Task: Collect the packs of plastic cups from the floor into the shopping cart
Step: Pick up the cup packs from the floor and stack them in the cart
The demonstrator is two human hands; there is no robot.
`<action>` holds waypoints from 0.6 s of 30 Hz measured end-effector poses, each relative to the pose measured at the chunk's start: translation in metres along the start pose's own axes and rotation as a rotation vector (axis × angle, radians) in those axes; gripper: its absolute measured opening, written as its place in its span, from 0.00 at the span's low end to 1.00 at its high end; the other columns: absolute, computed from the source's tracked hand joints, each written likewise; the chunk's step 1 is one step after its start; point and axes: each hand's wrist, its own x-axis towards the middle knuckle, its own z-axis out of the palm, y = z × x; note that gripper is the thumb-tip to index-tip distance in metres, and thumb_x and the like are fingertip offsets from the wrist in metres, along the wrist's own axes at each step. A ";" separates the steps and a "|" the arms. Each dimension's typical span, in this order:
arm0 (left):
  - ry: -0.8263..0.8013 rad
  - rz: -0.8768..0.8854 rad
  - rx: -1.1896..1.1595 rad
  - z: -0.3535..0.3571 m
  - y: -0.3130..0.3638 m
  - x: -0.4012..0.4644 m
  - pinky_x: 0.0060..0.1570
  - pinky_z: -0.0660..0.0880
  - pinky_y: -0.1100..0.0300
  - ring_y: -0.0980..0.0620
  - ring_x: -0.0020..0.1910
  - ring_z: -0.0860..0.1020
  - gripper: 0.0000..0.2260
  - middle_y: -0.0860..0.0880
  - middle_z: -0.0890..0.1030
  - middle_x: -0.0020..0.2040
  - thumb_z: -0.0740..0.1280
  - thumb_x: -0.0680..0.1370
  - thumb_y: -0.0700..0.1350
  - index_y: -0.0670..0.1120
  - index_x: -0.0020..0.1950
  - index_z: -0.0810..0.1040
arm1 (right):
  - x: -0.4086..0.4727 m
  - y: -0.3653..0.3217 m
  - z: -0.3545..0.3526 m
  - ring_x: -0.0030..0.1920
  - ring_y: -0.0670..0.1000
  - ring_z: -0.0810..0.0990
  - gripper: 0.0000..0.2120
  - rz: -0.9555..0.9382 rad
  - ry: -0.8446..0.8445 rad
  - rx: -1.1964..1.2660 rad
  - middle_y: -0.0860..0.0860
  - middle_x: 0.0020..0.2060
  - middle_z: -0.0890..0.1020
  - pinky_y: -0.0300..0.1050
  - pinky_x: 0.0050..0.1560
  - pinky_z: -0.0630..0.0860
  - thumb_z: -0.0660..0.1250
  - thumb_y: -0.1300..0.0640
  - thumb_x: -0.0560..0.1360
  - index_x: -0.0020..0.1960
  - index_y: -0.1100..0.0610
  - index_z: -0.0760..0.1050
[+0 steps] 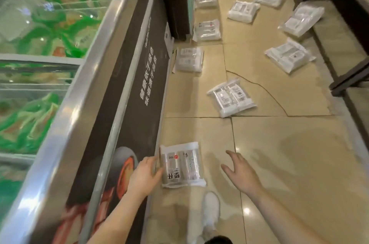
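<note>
Nearest pack of cups [182, 164] at lower centre, flat on glossy beige floor tiles [289, 163]; clear crinkly plastic wrap, rectangular, white sealed edges, two cup stacks showing through, printed label with red dot. Left hand [145, 175] at pack's left edge, fingers loosely curved against the wrap; firm grip or mere touch, cannot tell. Right hand [240, 173] apart from pack on its right, fingers spread and straight, holding nothing. White shoe [210, 209] just below pack, soft fabric, cut off lower down. Eight more packs [231, 98] scattered across upper centre and upper right, same shiny wrap, labels too blurred to read. Freezer [95, 94] along left side: brushed metal rim, dark printed panel, glass lid with blurred green bags beneath. Cracked tile line mid-frame. Dark shelf base [349, 82] at right edge, cut off. Cart not in frame.
</note>
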 end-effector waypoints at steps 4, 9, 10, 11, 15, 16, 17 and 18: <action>-0.032 -0.112 -0.051 0.041 -0.029 0.055 0.58 0.72 0.56 0.50 0.63 0.73 0.22 0.49 0.74 0.65 0.63 0.78 0.54 0.47 0.70 0.70 | 0.063 0.008 0.049 0.69 0.49 0.68 0.27 0.001 -0.097 0.028 0.48 0.70 0.68 0.45 0.65 0.68 0.61 0.46 0.78 0.74 0.52 0.61; -0.120 -0.193 -0.161 0.135 -0.066 0.120 0.63 0.69 0.54 0.47 0.65 0.71 0.23 0.46 0.73 0.66 0.65 0.78 0.52 0.44 0.70 0.69 | 0.128 0.041 0.130 0.69 0.48 0.67 0.27 0.072 -0.168 0.073 0.48 0.70 0.68 0.41 0.65 0.65 0.61 0.47 0.79 0.75 0.53 0.60; -0.139 -0.213 -0.193 0.157 -0.073 0.133 0.64 0.68 0.54 0.47 0.66 0.71 0.24 0.45 0.72 0.67 0.65 0.78 0.52 0.44 0.71 0.68 | 0.140 0.050 0.149 0.69 0.48 0.67 0.28 0.087 -0.179 0.084 0.48 0.70 0.67 0.41 0.65 0.65 0.61 0.46 0.79 0.75 0.53 0.59; -0.154 -0.236 -0.218 0.179 -0.080 0.146 0.64 0.68 0.54 0.47 0.67 0.70 0.25 0.46 0.71 0.68 0.65 0.78 0.53 0.45 0.72 0.67 | 0.153 0.060 0.168 0.69 0.48 0.67 0.28 0.102 -0.193 0.093 0.48 0.70 0.67 0.42 0.65 0.66 0.61 0.46 0.79 0.75 0.52 0.58; -0.185 -0.287 -0.239 0.267 -0.128 0.196 0.59 0.70 0.55 0.48 0.65 0.71 0.23 0.49 0.72 0.65 0.65 0.77 0.55 0.49 0.69 0.67 | 0.204 0.102 0.251 0.69 0.49 0.67 0.29 0.182 -0.219 0.119 0.49 0.70 0.67 0.47 0.67 0.66 0.61 0.45 0.78 0.76 0.52 0.58; -0.185 -0.306 -0.232 0.286 -0.139 0.206 0.60 0.70 0.53 0.47 0.65 0.71 0.24 0.48 0.71 0.66 0.66 0.76 0.55 0.49 0.70 0.67 | 0.215 0.112 0.272 0.69 0.50 0.67 0.29 0.201 -0.221 0.132 0.50 0.70 0.67 0.48 0.67 0.67 0.61 0.45 0.78 0.76 0.53 0.58; -0.183 -0.331 -0.219 0.304 -0.148 0.215 0.61 0.70 0.51 0.46 0.66 0.70 0.26 0.47 0.70 0.67 0.66 0.76 0.55 0.48 0.71 0.65 | 0.226 0.122 0.293 0.69 0.51 0.68 0.30 0.213 -0.221 0.146 0.51 0.70 0.67 0.48 0.67 0.67 0.62 0.45 0.78 0.75 0.54 0.58; -0.175 -0.352 -0.208 0.322 -0.158 0.224 0.63 0.69 0.49 0.46 0.67 0.69 0.28 0.47 0.68 0.69 0.66 0.77 0.55 0.47 0.73 0.62 | 0.236 0.131 0.313 0.69 0.52 0.68 0.30 0.218 -0.217 0.157 0.52 0.70 0.67 0.49 0.67 0.67 0.62 0.45 0.78 0.75 0.55 0.58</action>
